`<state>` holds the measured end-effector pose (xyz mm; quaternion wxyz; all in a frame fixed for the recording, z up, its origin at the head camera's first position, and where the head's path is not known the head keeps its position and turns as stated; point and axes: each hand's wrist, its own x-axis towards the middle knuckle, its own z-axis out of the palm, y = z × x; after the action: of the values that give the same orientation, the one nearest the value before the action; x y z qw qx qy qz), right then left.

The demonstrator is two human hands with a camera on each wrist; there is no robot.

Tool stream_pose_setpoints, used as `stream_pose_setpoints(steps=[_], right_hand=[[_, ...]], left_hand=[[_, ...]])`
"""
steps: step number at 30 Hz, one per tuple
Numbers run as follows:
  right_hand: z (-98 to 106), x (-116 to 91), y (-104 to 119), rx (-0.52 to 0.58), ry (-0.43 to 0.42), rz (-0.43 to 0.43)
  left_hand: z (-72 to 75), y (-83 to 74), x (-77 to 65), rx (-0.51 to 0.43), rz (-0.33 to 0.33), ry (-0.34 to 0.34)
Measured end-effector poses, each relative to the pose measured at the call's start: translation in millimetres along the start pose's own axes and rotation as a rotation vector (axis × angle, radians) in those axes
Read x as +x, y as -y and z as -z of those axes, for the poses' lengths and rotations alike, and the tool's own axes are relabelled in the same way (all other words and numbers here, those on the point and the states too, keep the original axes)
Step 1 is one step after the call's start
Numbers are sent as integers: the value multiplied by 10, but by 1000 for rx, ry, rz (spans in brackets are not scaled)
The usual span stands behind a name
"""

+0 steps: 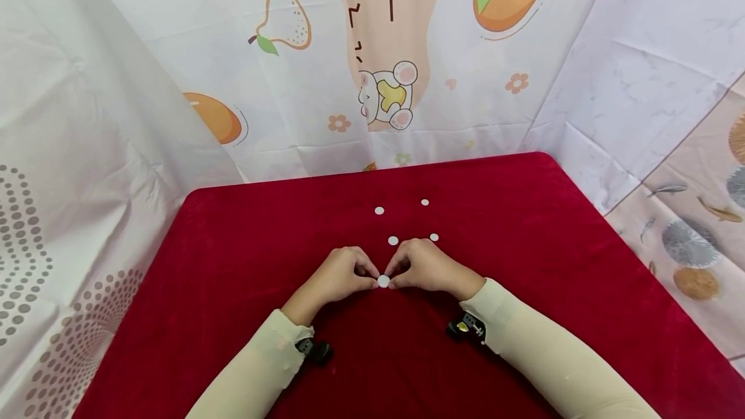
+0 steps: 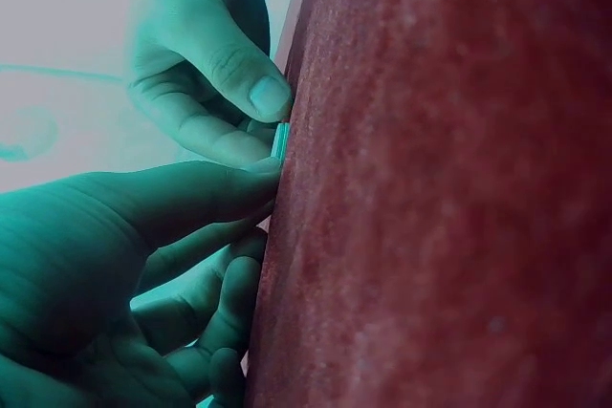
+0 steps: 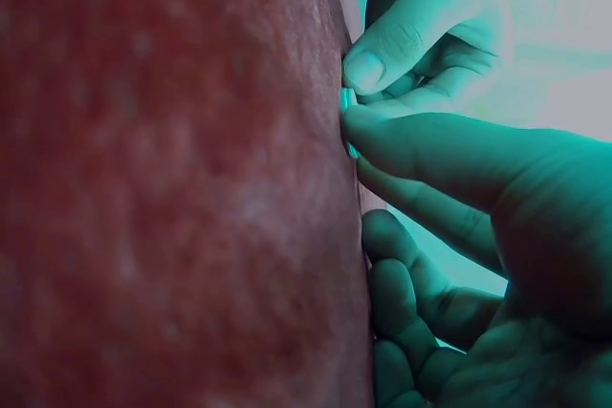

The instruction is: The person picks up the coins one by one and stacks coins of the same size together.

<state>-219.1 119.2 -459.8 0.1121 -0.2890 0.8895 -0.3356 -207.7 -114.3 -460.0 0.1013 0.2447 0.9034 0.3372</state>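
A small white disc (image 1: 383,281) lies on the red cloth between both hands. My left hand (image 1: 343,275) grips its left side with thumb and forefinger. From the other side my right hand (image 1: 427,266) holds it in the same way. In the left wrist view the disc's edge (image 2: 279,141) shows between the fingertips, with a line along it that looks like layers. The right wrist view shows the thumb partly covering that edge (image 3: 347,98). The other fingers of both hands are bent close to the cloth.
Beyond the hands lie more white discs: one (image 1: 393,240) near the right fingers, one (image 1: 434,237) behind the right hand, and two farther back, left (image 1: 379,211) and right (image 1: 425,202). Printed curtains (image 1: 291,83) surround the red table (image 1: 262,225).
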Motion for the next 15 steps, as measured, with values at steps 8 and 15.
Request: stream_pose_setpoints(steps=[8,15], right_hand=[[48,8,-12,13,38,3],[102,20,18,21,32,11]], left_hand=[[31,-34,28,29,33,36],[90,-92,110,41,31,33]])
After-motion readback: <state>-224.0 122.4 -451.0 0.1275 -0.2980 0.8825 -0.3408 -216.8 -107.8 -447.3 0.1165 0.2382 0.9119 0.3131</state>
